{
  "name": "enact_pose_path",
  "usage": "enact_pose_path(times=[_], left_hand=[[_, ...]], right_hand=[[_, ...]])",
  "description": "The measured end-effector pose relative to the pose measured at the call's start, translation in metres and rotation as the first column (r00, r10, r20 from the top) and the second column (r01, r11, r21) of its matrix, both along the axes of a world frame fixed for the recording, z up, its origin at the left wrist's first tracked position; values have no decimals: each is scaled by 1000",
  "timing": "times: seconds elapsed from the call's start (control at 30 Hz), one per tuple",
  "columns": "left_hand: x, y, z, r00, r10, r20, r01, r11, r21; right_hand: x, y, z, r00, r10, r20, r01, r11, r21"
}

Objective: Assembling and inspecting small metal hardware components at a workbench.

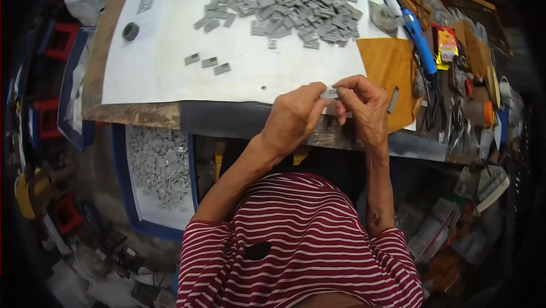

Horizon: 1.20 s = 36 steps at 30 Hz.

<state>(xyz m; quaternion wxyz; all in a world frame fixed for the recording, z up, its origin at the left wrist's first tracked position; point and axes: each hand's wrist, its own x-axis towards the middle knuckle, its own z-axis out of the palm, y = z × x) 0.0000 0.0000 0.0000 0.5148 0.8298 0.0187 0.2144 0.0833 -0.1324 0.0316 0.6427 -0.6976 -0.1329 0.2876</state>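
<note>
While the left hand [293, 112] and right hand [367, 105] pinch a small gray piece [332, 94] left of the brown sheet [389, 61], light, level pressure should serve best.

Dressed in a thinly white-striped, dark red shirt [307, 225] with loose short sleeves [200, 245] and a black oval patch [257, 250] on the front; bare-armed, with bare hands [291, 112].

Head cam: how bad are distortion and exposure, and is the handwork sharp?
Head view: strong fisheye, white sheet's left edge bows, corners black; sheet brightest, floor at left dim; gray piece between left hand and right hand too small for detail.
</note>
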Motion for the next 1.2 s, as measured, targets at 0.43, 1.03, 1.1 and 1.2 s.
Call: enact_pose_path(times=[0.43, 1.03, 1.1, 1.2], left_hand=[[-21, 47, 8, 990, 144, -4, -142, 983, 118], [-52, 196, -8, 832, 532, -156, -487, 836, 254], [-53, 195, -7, 845, 513, -151, -466, 844, 265], [-52, 196, -4, 861, 489, -139, -438, 852, 286]], right_hand=[[-9, 19, -8, 997, 68, -31, -65, 994, 86], [-15, 4, -17, 1000, 2, 14, -3, 999, 42], [-16, 4, -18, 1000, 13, 24, -14, 999, 34], [-16, 4, -19, 999, 29, 20, -29, 1000, 8]])
